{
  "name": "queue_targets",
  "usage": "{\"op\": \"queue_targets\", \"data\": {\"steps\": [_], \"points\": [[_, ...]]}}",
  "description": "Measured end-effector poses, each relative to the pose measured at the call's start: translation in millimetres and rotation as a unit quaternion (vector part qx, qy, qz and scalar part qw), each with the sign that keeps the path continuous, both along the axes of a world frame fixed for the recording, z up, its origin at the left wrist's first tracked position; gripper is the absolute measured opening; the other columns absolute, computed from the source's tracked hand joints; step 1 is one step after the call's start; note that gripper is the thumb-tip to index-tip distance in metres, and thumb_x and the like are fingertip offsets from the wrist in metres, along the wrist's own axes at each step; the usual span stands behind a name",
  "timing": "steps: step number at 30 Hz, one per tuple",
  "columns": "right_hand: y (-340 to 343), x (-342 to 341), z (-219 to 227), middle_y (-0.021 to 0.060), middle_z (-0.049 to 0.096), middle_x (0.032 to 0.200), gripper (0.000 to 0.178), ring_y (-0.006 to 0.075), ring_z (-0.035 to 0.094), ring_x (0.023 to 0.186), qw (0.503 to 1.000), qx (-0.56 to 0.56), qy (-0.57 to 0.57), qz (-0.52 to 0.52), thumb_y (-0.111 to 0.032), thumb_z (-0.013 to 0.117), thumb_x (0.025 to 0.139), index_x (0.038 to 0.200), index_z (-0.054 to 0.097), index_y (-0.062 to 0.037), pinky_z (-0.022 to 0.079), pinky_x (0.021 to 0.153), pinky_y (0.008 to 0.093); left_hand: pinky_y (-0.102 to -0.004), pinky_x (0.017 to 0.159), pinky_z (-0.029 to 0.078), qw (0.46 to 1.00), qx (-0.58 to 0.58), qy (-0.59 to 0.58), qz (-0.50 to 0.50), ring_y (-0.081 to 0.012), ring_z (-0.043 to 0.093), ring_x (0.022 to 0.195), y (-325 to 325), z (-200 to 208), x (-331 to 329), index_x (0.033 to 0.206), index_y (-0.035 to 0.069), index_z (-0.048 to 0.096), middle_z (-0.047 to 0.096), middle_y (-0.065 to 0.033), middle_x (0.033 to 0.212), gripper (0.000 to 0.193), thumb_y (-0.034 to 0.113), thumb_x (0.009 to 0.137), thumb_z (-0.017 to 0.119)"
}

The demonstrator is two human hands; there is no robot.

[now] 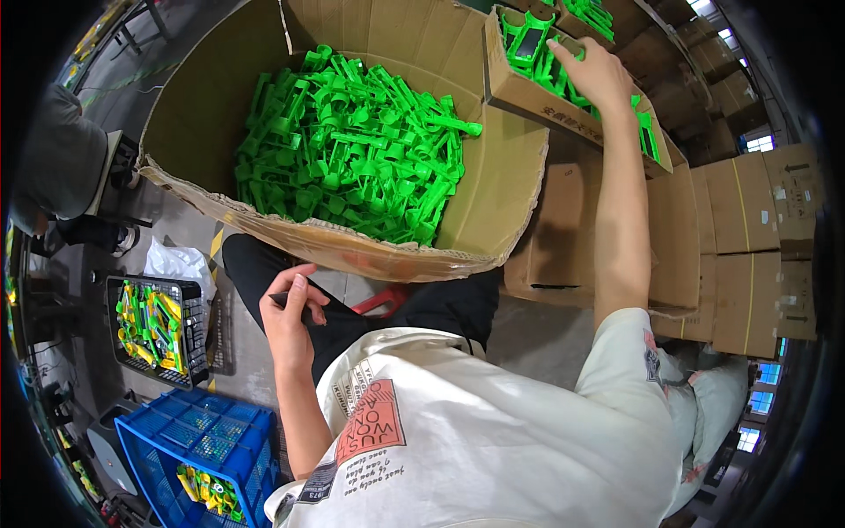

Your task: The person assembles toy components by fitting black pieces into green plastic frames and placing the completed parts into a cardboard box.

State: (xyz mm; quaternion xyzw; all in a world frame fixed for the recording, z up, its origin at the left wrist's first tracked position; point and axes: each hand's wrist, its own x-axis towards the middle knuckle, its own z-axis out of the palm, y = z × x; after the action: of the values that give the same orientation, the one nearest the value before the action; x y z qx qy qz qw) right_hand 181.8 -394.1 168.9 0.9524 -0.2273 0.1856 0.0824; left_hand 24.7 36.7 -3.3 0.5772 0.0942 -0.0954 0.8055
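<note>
Head: green parts (544, 74) beneath right fingers (564, 55)

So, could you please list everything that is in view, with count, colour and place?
large cardboard box: one, brown, top centre
loose plastic parts: too many to count, green, inside that box
open carton: one, brown, upper right, with green pieces
closed cartons: several, brown, right
basket: one, black, left, with green-yellow pieces
crate: one, blue, lower left
bag: one, white, left
sacks: several, whitish, lower right
co-worker: one, grey top, far left
left hand: one, bare, left of centre, holding a small dark object
right hand: one, bare, at the open carton
</note>
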Motion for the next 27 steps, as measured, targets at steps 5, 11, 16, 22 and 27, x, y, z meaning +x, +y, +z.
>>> {"op": "queue_targets", "data": {"steps": [5, 11, 16, 22, 27], "points": [[-4.5, 21.7, -35.8, 0.0080, 0.065, 0.116, 0.035, 0.0296, 0.054, 0.112, 0.943, -0.037, -0.040, 0.327, -0.037, 0.049, 0.095, 0.110, 0.067, -0.0115, 0.043, 0.096, 0.0399, -0.0227, 0.046, 0.040, 1.000, 0.011, 0.024, 0.005, -0.0097, 0.050, 0.050, 2.6, -4.1, -2.6, 0.102, -0.006, 0.063, 0.059, -0.0077, 0.064, 0.030, 0.022, 0.094, 0.057], [25.9, 11.2, -17.0, 0.0115, 0.068, 0.097, 0.035, 0.0290, 0.059, 0.097, 0.969, 0.116, 0.179, 0.124, -0.035, 0.051, 0.095, 0.095, 0.068, -0.0036, 0.046, 0.086, 0.0396, -0.0229, 0.046, 0.040, 0.999, 0.016, 0.045, 0.016, -0.0101, 0.050, 0.051, 12.4, -12.0, -1.5, 0.100, -0.005, 0.063, 0.058, -0.0073, 0.064, 0.028, 0.022, 0.093, 0.059], [40.5, -5.5, -35.5, 0.0156, 0.066, 0.084, 0.031, 0.0322, 0.061, 0.081, 0.896, 0.037, -0.206, 0.391, -0.031, 0.058, 0.091, 0.084, 0.068, -0.0028, 0.047, 0.075, 0.0420, -0.0237, 0.050, 0.041, 0.998, 0.009, 0.068, -0.009, -0.0107, 0.050, 0.055, 13.4, -23.8, 5.4, 0.101, -0.003, 0.061, 0.056, -0.0042, 0.066, 0.025, 0.020, 0.094, 0.058], [167.8, 34.2, -42.8, 0.0050, 0.045, 0.042, 0.049, 0.0149, 0.040, 0.034, 0.829, 0.101, -0.202, 0.511, -0.036, 0.064, 0.090, 0.051, 0.050, -0.0093, 0.034, 0.036, 0.0304, -0.0295, 0.071, 0.050, 0.970, -0.128, 0.196, -0.058, -0.0161, 0.058, 0.071, 4.3, -77.4, 18.3, 0.111, 0.001, 0.049, 0.060, -0.0082, 0.085, 0.022, 0.015, 0.095, 0.054], [226.3, 104.9, -118.5, 0.0143, 0.063, 0.062, 0.055, 0.0295, 0.063, 0.062, 0.903, 0.034, 0.116, 0.411, -0.050, 0.049, 0.093, 0.067, 0.069, -0.0061, 0.050, 0.059, 0.0386, -0.0317, 0.075, 0.053, 0.938, -0.149, 0.275, -0.148, -0.0186, 0.061, 0.078, 4.4, -110.9, 19.0, 0.106, 0.001, 0.052, 0.061, -0.0096, 0.089, 0.014, 0.011, 0.096, 0.051]]}}
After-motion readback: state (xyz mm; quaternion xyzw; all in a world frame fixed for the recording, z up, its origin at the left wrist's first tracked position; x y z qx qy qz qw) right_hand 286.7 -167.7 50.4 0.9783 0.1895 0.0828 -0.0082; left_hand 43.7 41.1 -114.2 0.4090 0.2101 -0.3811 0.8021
